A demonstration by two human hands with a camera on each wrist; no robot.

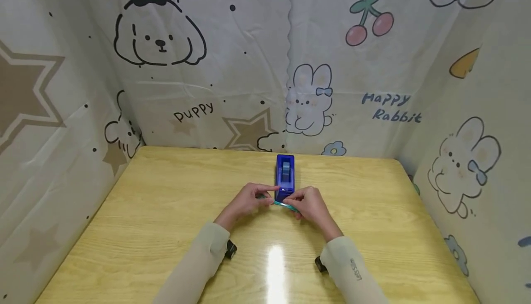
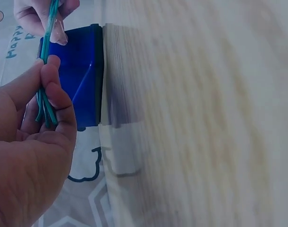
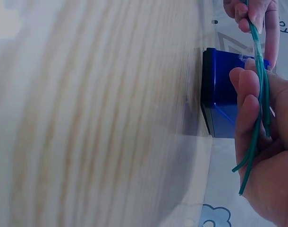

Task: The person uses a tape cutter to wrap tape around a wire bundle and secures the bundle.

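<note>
A thin bundle of green wires [image 1: 285, 205] spans the two hands, with clear tape [image 3: 257, 48] around its middle. My left hand [image 1: 250, 199] pinches the bundle near one end between thumb and fingers, its index finger reaching toward the dispenser. On the other side of the tape, my right hand [image 1: 310, 202] pinches the bundle with thumb and fingers. Loose wire ends spread past each hand in the wrist views. Directly beyond the hands stands a blue tape dispenser [image 1: 291, 182] with a roll of tape [image 1: 286, 169] inside. The bundle overlaps its front in the head view.
The wooden table [image 1: 166, 202] reaches back to a patterned cloth [image 1: 244, 64] hanging behind it and along both sides. A bright light reflection shows on the table between the forearms. Each wrist carries a small black camera [image 1: 230, 249].
</note>
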